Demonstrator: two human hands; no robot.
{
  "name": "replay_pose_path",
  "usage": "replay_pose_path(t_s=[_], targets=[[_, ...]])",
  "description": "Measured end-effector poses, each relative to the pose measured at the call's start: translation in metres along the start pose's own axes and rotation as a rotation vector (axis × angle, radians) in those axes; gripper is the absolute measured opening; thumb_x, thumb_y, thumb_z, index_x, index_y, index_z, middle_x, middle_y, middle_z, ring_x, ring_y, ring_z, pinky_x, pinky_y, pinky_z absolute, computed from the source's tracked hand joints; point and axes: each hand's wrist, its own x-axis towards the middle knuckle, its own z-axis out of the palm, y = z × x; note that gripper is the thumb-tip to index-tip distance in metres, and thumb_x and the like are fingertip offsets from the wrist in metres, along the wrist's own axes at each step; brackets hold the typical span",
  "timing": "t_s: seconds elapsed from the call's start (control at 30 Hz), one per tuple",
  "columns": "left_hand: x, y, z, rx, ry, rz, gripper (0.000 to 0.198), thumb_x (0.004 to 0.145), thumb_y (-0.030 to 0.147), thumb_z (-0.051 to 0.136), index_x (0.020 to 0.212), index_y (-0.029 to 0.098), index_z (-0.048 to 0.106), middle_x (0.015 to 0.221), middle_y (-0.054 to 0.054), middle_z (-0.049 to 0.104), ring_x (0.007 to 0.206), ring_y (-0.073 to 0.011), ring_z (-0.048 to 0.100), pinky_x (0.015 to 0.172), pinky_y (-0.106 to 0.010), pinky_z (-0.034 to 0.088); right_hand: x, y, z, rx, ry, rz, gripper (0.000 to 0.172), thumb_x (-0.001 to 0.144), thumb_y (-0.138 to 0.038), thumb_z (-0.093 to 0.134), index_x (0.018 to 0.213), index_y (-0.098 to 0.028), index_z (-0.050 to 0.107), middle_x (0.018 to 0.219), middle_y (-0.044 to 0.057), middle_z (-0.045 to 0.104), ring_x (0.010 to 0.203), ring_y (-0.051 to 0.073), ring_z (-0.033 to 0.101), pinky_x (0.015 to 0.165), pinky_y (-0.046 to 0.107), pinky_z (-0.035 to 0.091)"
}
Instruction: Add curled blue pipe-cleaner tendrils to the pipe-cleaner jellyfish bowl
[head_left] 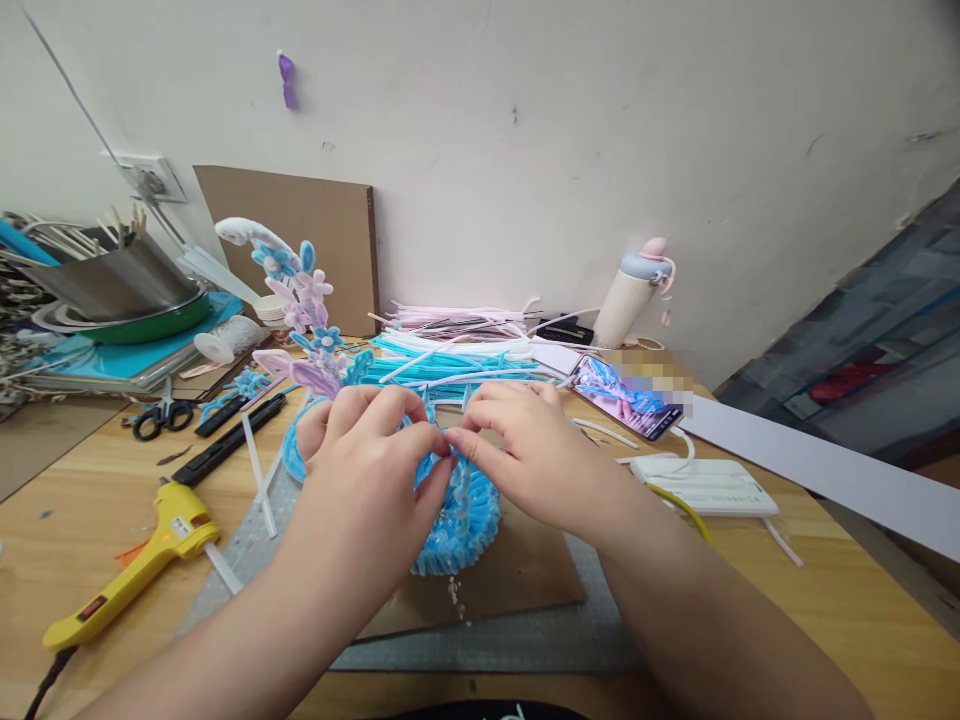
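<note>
**Q:** Which step was in hand at the time of inspection?

**A:** From my remote station, I recorded close fingertip work on a ruffled blue chenille piece (pixel 484 515). I judged it an adjustment or fastening of a small upper part. The next move, in my opinion, called for a steady hold and care for the clear bead strand (pixel 454 590) hanging at the near rim.

**Q:** What was the state of the grip?

**A:** The left hand (pixel 375 450) had thumb and forefinger pinching at the top of the piece. The right hand (pixel 525 450) had its thumb tip against the left fingertips; whether it pinched anything, I could not tell.

**Q:** And the piece's position?

**A:** Directly below and between both hands, over a cardboard sheet (pixel 525 570) on a grey cutting mat (pixel 525 640). The mat lay on the wooden counter (pixel 825 610). I noted a yellow hot glue gun (pixel 169 540) well apart, beyond the left forearm.
</note>
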Motion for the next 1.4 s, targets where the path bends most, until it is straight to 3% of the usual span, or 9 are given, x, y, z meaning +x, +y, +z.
replay_pose_path(t_s=[0.9,1.03,1.17,1.27,1.3,1.37,1.4], targets=[[0.0,0.0,0.003,-0.049,0.0,0.004,0.022,0.085,0.021,0.059,0.069,0.026,0.073,0.093,-0.005,0.068,0.093,-0.0294,0.051,0.083,-0.05,0.039,0.0,-0.009,-0.001,0.054,-0.03,0.032,0.025,0.091,-0.016,0.052,0.068,-0.017,0.061,0.081,0.0,0.065,0.083,0.018,0.056,0.08,0.039,0.029],[-0.004,-0.002,-0.005,-0.051,-0.01,0.005,0.018,0.086,0.026,0.06,0.074,0.028,0.074,0.097,-0.005,0.067,0.096,-0.0308,0.051,0.083,-0.049,0.038,-0.004,-0.005,-0.006,0.005,-0.007,0.004,0.031,0.095,-0.028,0.051,0.067,-0.019,0.061,0.077,0.0,0.065,0.082,0.02,0.056,0.083,0.041,0.028],[-0.021,-0.012,-0.019,-0.057,0.109,0.005,0.012,0.085,0.026,0.059,0.09,0.031,0.069,0.101,-0.004,0.064,0.097,-0.0295,0.053,0.085,-0.048,0.037,-0.007,0.007,-0.021,0.015,0.061,0.002,0.041,0.098,-0.032,0.044,0.061,-0.019,0.055,0.067,-0.001,0.059,0.069,0.017,0.053,0.071,0.034,0.032],[-0.046,-0.029,-0.014,-0.181,0.22,-0.107,0.022,0.086,0.023,0.056,0.105,0.031,0.062,0.105,-0.004,0.06,0.098,-0.0265,0.057,0.09,-0.045,0.041,-0.001,0.025,-0.024,0.077,0.079,0.069,0.035,0.096,-0.03,0.043,0.068,-0.019,0.06,0.069,0.001,0.06,0.068,0.017,0.053,0.063,0.031,0.033],[-0.056,-0.036,-0.008,-0.228,0.19,-0.217,0.02,0.086,0.026,0.057,0.105,0.031,0.061,0.104,-0.004,0.059,0.094,-0.0257,0.058,0.086,-0.043,0.044,0.003,0.033,-0.021,0.128,0.054,0.119,0.033,0.096,-0.031,0.043,0.071,-0.019,0.062,0.071,0.001,0.061,0.068,0.017,0.054,0.062,0.03,0.033],[-0.076,-0.049,0.006,-0.419,0.017,-0.462,0.029,0.085,0.038,0.058,0.113,0.031,0.055,0.095,-0.003,0.06,0.08,-0.024,0.06,0.068,-0.038,0.049,0.011,0.049,-0.008,0.354,-0.018,0.254,0.024,0.092,-0.027,0.049,0.073,-0.019,0.063,0.076,0.001,0.063,0.073,0.018,0.056,0.064,0.029,0.036],[-0.085,-0.054,0.013,-0.568,-0.082,-0.569,0.034,0.085,0.043,0.058,0.116,0.031,0.051,0.095,-0.003,0.06,0.082,-0.0245,0.062,0.066,-0.036,0.051,0.014,0.057,0.001,0.408,-0.043,0.291,0.021,0.09,-0.023,0.049,0.074,-0.019,0.063,0.077,0.001,0.064,0.074,0.017,0.058,0.065,0.028,0.038]])
